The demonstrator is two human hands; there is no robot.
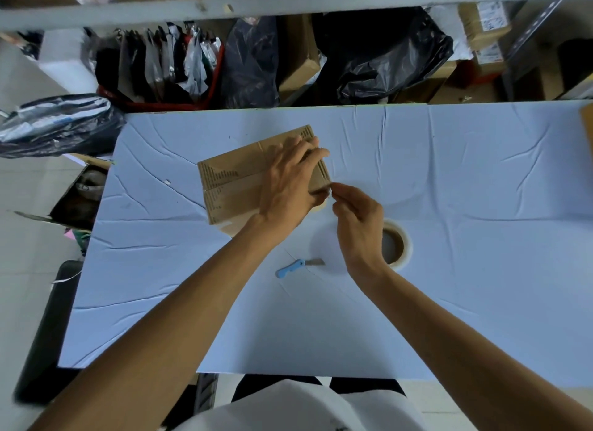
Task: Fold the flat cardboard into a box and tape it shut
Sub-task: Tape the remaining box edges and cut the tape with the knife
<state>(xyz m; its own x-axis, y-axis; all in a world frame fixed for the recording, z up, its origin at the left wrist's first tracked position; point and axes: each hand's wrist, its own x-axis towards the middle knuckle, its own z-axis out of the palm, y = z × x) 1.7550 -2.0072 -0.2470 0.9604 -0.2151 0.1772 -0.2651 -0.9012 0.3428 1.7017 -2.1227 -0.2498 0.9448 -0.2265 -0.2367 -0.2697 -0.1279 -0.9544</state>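
Note:
A brown cardboard box (234,177) with black printed bars lies folded up on the light blue table (449,270), a strip of clear tape along its top seam. My left hand (288,183) lies flat on the box's right half and presses it down. My right hand (356,222) is at the box's near right corner, thumb and finger pinched on the tape end there. Behind my right hand lies a roll of clear tape (396,243), partly hidden. A small blue-handled cutter (295,267) rests on the table near my wrists.
Black plastic bags (385,55), cardboard boxes (298,61) and a red-rimmed bin of packets (160,65) crowd the floor beyond the table's far edge. An open carton (80,193) and a bag (54,122) stand to the left. A grey shelf beam (288,0) crosses overhead.

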